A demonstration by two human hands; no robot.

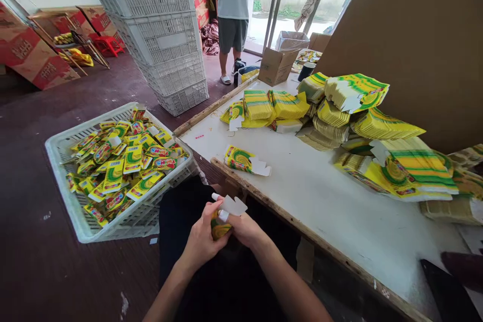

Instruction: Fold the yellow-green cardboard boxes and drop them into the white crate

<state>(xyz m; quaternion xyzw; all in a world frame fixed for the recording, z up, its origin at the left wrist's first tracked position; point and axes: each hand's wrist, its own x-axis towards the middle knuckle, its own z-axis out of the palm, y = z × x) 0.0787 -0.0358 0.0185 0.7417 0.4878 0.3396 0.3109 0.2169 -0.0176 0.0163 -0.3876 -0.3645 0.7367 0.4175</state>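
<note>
Over my lap, both hands close around one small yellow-and-green carton (221, 229), whose white end flaps stand up unfolded. My left hand (204, 234) wraps the carton from the left side. From the right, my right hand (245, 226) grips it near the flaps; white coverings show on fingertips there. Much of the carton is hidden behind the fingers. Just ahead, a single flattened carton (239, 158) with white flaps lies at the table's edge. To my left stands a white plastic basket (64, 191) heaped with folded yellow cartons (124, 161).
Stacks of flat cartons (407, 161) spread along the white table (313, 186), which has a wooden edge. Tall stacked white crates (166, 40) rise behind the basket. A person (234, 5) stands near the glass door. An open cardboard box (277, 65) sits at the table's far end.
</note>
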